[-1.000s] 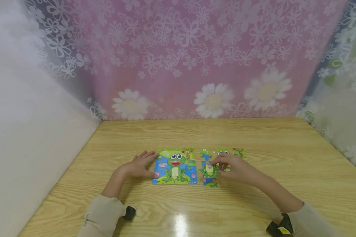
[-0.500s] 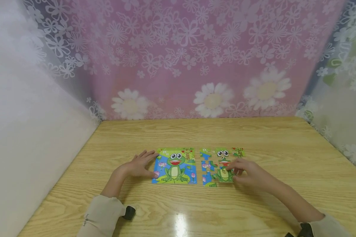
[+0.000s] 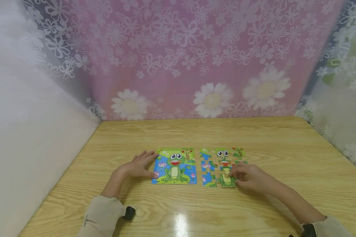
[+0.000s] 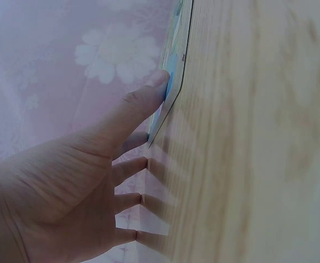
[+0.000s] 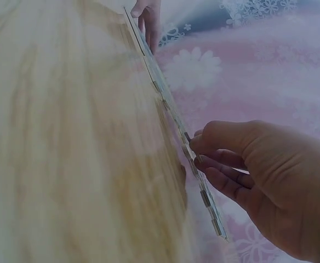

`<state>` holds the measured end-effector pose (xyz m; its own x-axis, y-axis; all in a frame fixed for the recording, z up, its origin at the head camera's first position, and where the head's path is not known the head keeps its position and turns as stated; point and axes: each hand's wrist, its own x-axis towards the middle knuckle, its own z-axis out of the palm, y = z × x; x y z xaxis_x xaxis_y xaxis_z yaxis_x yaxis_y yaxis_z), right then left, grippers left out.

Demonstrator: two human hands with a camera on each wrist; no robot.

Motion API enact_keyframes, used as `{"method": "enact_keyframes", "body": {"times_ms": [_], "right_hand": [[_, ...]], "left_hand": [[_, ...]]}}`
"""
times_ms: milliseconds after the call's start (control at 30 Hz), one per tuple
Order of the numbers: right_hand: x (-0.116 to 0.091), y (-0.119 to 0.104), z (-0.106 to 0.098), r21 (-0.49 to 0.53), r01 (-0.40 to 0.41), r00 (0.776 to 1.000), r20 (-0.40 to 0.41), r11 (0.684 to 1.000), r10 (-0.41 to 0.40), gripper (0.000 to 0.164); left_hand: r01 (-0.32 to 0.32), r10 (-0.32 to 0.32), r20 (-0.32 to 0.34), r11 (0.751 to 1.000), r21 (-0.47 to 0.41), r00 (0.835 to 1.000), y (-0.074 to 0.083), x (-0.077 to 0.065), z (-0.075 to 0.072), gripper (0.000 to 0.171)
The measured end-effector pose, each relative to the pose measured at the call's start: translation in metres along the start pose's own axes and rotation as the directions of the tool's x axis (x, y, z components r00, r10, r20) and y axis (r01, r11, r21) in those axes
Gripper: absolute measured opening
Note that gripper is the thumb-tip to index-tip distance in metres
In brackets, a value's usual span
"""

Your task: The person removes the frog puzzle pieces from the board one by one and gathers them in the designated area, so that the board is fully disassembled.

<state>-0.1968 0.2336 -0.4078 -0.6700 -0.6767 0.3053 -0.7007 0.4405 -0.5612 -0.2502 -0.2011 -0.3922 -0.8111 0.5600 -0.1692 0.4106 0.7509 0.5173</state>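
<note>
In the head view a square frog picture board lies flat on the table. My left hand rests at its left side with fingers spread and the thumb on its edge; the left wrist view shows the thumb on that edge. To the right lie several frog jigsaw pieces in rows, with small gaps between some. My right hand pinches the frog-belly jigsaw piece in the bottom row, beside the lower-left piece. Its fingers partly cover the pieces at the right of the set.
The wooden table reaches back to a pink flowered cloth. White cloth walls stand on both sides. A black band shows at the left wrist.
The frog-belly jigsaw piece has gone right and then down into the bottom row with my right hand, uncovering the frog-face pieces. The left hand and the board stay put.
</note>
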Motion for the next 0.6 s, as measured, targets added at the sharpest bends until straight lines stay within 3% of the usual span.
{"method": "enact_keyframes", "body": {"times_ms": [300,600], "right_hand": [[-0.0026,0.0027,-0.0018,0.007,0.009,1.000,0.027,1.000,-0.009,0.022],[-0.0024,0.0028,-0.0017,-0.053,0.008,0.999,0.031,0.999,-0.007,0.023]], "left_hand": [[0.002,-0.002,-0.003,1.000,0.006,1.000,-0.0003,0.0012,0.0006,0.088],[0.011,-0.011,-0.006,1.000,0.014,1.000,-0.0032,0.0023,0.0016,0.088]]}}
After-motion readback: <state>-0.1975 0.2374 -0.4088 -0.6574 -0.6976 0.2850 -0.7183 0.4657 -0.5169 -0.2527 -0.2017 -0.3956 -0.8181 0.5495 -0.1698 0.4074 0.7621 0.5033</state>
